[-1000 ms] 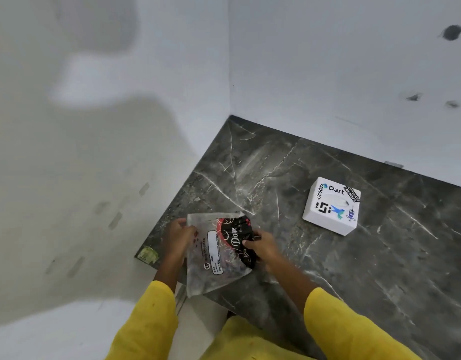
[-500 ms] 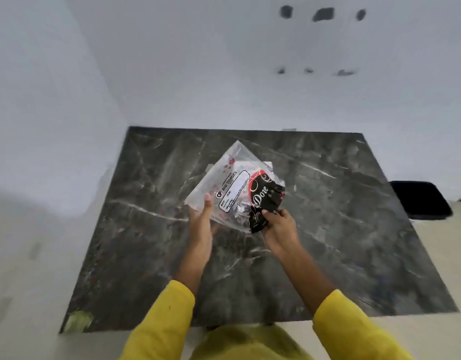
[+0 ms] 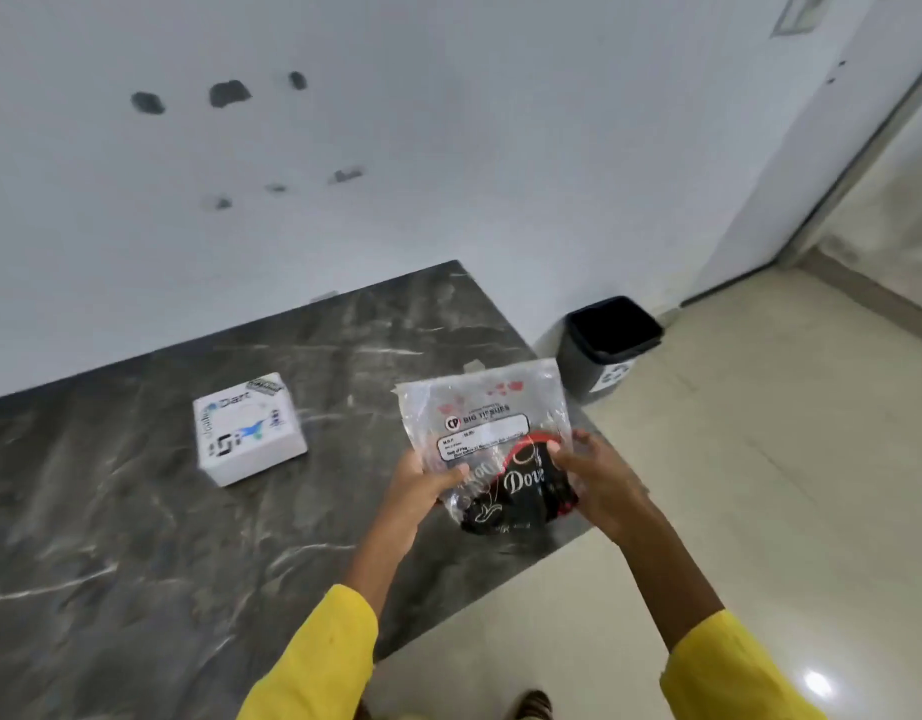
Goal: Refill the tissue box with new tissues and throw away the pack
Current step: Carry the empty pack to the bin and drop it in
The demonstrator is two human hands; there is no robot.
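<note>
A: Plastic is pinched from both sides: the clear pack (image 3: 487, 439) is held in the lower middle of the frame, its left edge closed on by the left hand (image 3: 422, 483), thumb laid over the front.

B: And the other grip?

A: The pack's right edge is clasped by the right hand (image 3: 596, 485), fingers curled around the dark printed part at the bottom. "BIG TISSUES" can be read on the white label above it. The pack is held clear of the tabletop (image 3: 137, 537), over its right corner.

B: Where is the tissue box seen?

A: The white tissue box (image 3: 248, 428) is set on the dark marbled tabletop, left of centre, well apart from the pack. Stickers are seen on its top face.

B: Anything further out?

A: A black bin (image 3: 607, 343) is stood on the pale floor (image 3: 760, 485) at the right of the frame, against the white wall (image 3: 448, 148), just past the tabletop's far corner. Yellow sleeves (image 3: 313, 662) are seen at the bottom edge.
</note>
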